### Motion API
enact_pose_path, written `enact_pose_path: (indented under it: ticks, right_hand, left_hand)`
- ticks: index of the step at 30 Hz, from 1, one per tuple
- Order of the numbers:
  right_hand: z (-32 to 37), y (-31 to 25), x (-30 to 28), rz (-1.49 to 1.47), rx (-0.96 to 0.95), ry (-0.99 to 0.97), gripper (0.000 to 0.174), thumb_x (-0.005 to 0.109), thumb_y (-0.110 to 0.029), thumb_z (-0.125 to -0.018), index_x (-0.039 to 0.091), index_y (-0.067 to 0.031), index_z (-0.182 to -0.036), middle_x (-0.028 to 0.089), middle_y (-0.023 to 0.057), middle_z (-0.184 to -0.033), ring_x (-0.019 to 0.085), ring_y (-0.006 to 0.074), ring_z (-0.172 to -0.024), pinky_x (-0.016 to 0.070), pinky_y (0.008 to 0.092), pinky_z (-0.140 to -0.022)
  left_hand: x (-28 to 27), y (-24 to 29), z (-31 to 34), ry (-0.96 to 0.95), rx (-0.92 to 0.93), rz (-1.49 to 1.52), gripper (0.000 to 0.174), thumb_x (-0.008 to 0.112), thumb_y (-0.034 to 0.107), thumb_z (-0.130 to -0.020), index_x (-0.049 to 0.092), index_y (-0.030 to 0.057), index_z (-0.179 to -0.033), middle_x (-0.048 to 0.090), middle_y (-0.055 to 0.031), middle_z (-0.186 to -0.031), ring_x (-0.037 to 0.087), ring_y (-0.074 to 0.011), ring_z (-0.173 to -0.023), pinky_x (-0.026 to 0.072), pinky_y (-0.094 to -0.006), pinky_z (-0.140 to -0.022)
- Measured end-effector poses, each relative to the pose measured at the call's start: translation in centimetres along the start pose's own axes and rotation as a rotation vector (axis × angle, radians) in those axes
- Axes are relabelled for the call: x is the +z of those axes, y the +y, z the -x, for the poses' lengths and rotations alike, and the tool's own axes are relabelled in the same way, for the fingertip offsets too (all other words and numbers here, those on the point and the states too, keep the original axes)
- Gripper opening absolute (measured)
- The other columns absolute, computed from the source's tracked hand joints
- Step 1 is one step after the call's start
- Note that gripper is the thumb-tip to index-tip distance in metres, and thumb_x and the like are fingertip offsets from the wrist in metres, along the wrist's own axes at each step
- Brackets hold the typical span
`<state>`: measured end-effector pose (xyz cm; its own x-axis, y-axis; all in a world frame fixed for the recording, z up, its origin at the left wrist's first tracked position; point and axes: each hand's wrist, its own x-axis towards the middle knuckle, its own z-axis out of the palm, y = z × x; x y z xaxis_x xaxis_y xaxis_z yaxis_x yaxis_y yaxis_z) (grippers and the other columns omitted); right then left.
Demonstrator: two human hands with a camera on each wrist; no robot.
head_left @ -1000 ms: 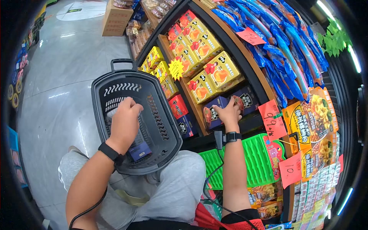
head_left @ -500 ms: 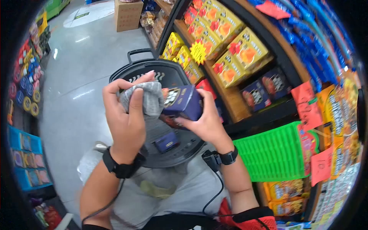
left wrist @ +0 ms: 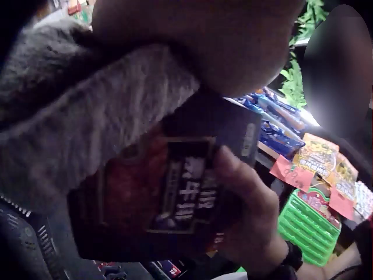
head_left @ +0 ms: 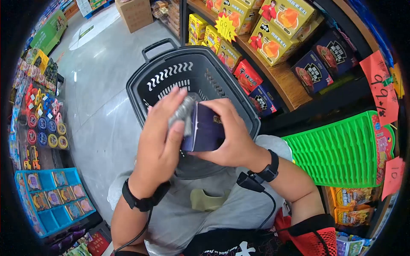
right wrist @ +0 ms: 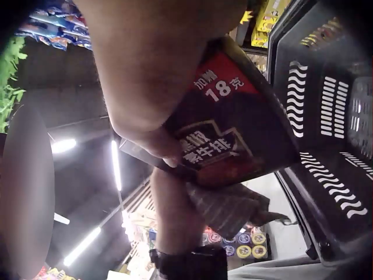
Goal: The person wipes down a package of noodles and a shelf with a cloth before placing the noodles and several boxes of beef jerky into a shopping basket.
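In the head view my right hand (head_left: 237, 136) grips a dark purple snack box (head_left: 208, 134) above the basket, thumb on the near side and fingers over the top. My left hand (head_left: 160, 138) pinches a folded grey cloth (head_left: 183, 114) against the box's left side. In the left wrist view the striped cloth (left wrist: 99, 119) lies across the box's printed face (left wrist: 180, 192). The right wrist view shows the box's other face (right wrist: 233, 119) with a red corner. Below both hands stands the black shopping basket (head_left: 143, 113); they hide part of its inside.
To the right is a shelf with gold boxes (head_left: 273, 40) and more dark purple boxes (head_left: 314, 72). A green plastic rack (head_left: 335, 149) stands at my right. A blue tray (head_left: 51, 213) of small packs is at left, and a carton (head_left: 134, 15) sits farther down the floor.
My right hand took a purple box from the shelf and brought it over the basket. My left hand rose from the basket with the cloth and now meets the box.
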<state>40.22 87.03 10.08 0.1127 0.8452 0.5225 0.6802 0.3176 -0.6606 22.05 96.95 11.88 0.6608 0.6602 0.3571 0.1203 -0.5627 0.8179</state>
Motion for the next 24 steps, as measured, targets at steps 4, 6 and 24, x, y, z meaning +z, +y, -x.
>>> enact_pose_path:
  ticks: [4,6,24]
  right_hand:
    - [-0.5,-0.1,-0.6,-0.058,0.003,0.102,0.093,0.097,-0.023,-0.064,0.046,-0.0021,-0.140,0.056,0.0169,-0.125,0.059,0.0354,-0.114,0.0485,0.0423,-0.100]
    - [-0.2,0.8,0.0,-0.112,0.022,0.166,0.095,0.097,-0.024,-0.065,0.045,-0.0005,-0.140,0.055,0.0163,-0.124,0.059,0.0337,-0.114,0.0470,0.0404,-0.102]
    - [-1.3,1.9,0.6,-0.929,0.640,0.606,0.062,0.075,-0.019,-0.096,0.035,-0.0005,-0.139,0.054,0.0137,-0.130,0.056,0.0179,-0.118,0.0459,0.0350,-0.105]
  left_hand:
    - [-0.3,-1.7,-1.5,0.127,-0.352,0.287,0.046,0.040,0.026,-0.112,0.051,0.0010,-0.149,0.058,-0.0159,-0.146,0.057,-0.0272,-0.133,0.0385,-0.0387,-0.115]
    - [0.1,-2.5,-1.9,0.237,-0.341,0.615,0.053,0.036,0.035,-0.113,0.048,-0.0026,-0.148,0.058,-0.0162,-0.144,0.057,-0.0248,-0.132,0.0414,-0.0360,-0.113]
    - [5.7,-0.9,-0.1,0.156,-0.876,1.566,0.052,0.027,0.038,-0.114,0.051,0.0019,-0.143,0.063,-0.0131,-0.138,0.061,-0.0249,-0.125,0.0466,-0.0411,-0.111]
